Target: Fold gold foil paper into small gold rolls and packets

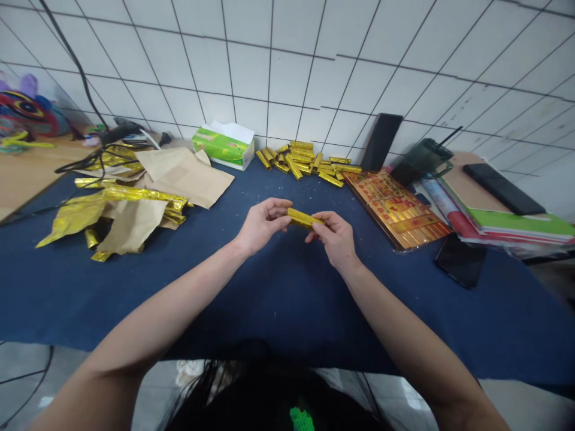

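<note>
Between my two hands, above the dark blue tablecloth (pixel 274 299), is a small gold foil roll (pixel 303 218), held nearly level. My left hand (pixel 263 226) pinches its left end between thumb and fingers. At the other end, my right hand (pixel 335 236) grips the roll the same way. Beyond my hands, by the wall, lies a loose pile of similar gold rolls (pixel 299 160). Off to the left, crumpled gold foil (pixel 81 212) is mixed with pieces of brown paper (pixel 184 173).
A green tissue box (pixel 224 145) stands against the tiled wall. On the right are a flat orange-gold package (pixel 399 209), a dark phone (pixel 461 260), a dark cup (pixel 422 160) and stacked folders (pixel 516 221). A black cable (pixel 81 69) hangs at the left.
</note>
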Motion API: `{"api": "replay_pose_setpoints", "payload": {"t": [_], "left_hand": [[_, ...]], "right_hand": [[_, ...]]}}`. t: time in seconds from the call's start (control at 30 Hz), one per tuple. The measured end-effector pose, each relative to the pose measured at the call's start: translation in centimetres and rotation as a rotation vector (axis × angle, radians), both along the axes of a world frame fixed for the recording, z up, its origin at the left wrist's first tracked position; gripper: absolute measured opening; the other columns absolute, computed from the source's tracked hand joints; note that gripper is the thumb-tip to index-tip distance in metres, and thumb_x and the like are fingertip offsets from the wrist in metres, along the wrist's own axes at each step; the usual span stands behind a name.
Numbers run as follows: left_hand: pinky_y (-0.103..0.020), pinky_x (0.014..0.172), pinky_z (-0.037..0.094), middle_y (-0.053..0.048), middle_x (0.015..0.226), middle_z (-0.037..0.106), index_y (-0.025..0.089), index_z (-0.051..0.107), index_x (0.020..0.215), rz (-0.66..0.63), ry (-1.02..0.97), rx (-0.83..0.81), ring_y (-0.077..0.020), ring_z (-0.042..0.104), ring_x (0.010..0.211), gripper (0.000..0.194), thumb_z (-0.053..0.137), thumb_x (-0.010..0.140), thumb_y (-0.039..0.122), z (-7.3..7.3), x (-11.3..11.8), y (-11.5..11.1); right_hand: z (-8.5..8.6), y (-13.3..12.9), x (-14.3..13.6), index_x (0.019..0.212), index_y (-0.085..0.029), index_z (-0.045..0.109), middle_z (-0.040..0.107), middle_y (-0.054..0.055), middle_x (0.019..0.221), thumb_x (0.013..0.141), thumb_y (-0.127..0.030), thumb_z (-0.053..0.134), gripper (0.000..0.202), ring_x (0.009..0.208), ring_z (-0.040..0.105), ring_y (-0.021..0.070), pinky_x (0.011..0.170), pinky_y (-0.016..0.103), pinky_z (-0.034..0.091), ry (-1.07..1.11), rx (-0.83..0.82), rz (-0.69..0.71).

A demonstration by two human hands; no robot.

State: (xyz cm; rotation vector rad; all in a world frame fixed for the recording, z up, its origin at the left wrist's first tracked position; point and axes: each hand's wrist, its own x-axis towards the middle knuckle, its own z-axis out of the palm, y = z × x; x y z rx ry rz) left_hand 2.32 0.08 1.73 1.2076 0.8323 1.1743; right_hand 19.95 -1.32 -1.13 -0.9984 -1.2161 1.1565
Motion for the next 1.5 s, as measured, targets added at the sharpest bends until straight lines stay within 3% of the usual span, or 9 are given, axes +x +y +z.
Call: {"api": "replay_pose_setpoints", "payload": {"t": [0.23,0.57,0.9,1.2,1.5], "left_hand": [[-0.02,0.05,0.047,0.0,0.059,0.061,0.012,0.054,0.07,0.154,0.036,0.023,-0.0075,0.056,0.05,0.019,0.068,0.062,0.021,-0.2,0.2,0.1],[-0.018,0.045,0.041,0.001,0.057,0.059,0.011,0.057,0.067,0.122,0.145,-0.017,-0.0067,0.052,0.05,0.011,0.063,0.065,0.021,-0.4,0.3,-0.1],[-0.017,0.043,0.04,0.002,0.055,0.056,0.012,0.059,0.066,0.078,0.262,-0.046,-0.0066,0.05,0.048,0.009,0.062,0.065,0.021,-0.4,0.5,-0.4],[-0.017,0.041,0.041,0.002,0.054,0.054,0.013,0.056,0.065,0.058,0.296,-0.064,-0.0057,0.049,0.045,0.003,0.056,0.067,0.016,-0.6,0.7,-0.7],[-0.017,0.04,0.042,0.002,0.055,0.055,0.014,0.055,0.065,0.002,0.342,-0.031,-0.0061,0.05,0.046,0.003,0.055,0.068,0.016,-1.2,1.3,-1.3]], "right_hand": [[0.3,-0.8,-0.7,0.096,-0.019,0.062,0.065,0.001,0.082,0.074,-0.027,0.06,0.024,0.047,0.059,0.0097,0.052,0.029,0.049,-0.154,0.076,0.03],[-0.5,-1.4,-1.1,0.113,-0.024,0.056,0.064,0.002,0.09,0.077,-0.03,0.055,0.037,0.059,0.059,0.0111,0.061,0.032,0.053,-0.396,0.15,0.048],[-0.2,-1.9,-1.4,0.11,-0.023,0.058,0.065,0.005,0.098,0.079,-0.024,0.051,0.031,0.086,0.061,0.018,0.081,0.036,0.049,-0.697,0.33,-0.077],[-0.2,-2.2,-1.5,0.106,-0.022,0.06,0.067,0.004,0.103,0.085,-0.024,0.042,0.028,0.09,0.064,0.0174,0.082,0.032,0.049,-0.836,0.385,-0.097],[0.0,-2.6,-1.9,0.106,-0.019,0.06,0.068,0.007,0.094,0.086,-0.023,0.038,0.03,0.08,0.065,0.0195,0.069,0.031,0.048,-1.073,0.426,-0.216]]}}
